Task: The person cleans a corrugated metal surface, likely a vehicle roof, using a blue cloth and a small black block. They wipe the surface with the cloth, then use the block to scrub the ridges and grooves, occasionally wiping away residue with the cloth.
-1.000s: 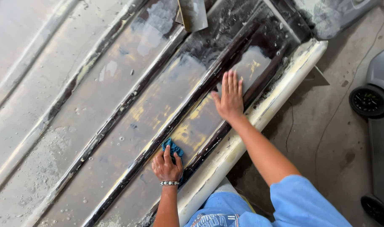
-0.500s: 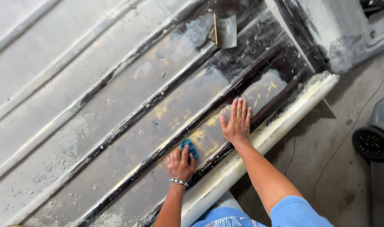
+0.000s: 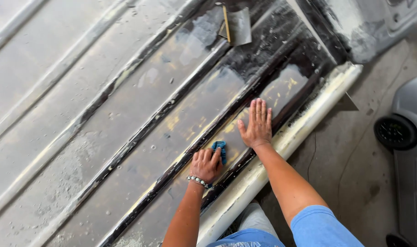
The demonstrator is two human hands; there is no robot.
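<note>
My left hand [image 3: 206, 165], with a beaded bracelet on the wrist, presses a small blue pad [image 3: 220, 150] against a wet, ribbed hull surface [image 3: 126, 114]. The pad lies on a flat strip between two dark raised ribs. My right hand [image 3: 257, 124] rests flat and spread on the same strip, a little farther up and to the right, holding nothing. The surface around both hands is dark, glossy and streaked with yellow patches.
A flat scraper with a wooden handle [image 3: 236, 25] lies on the hull near the top. The hull's pale rounded edge [image 3: 281, 146] runs diagonally beside my arms. Beyond it are a concrete floor [image 3: 350, 151] and a grey vehicle with a wheel [image 3: 395, 132].
The view has shifted, so the hull and scraper appear lower in frame. My left hand with the blue pad has stayed low beside the right hand, which remains flat on the strip.
</note>
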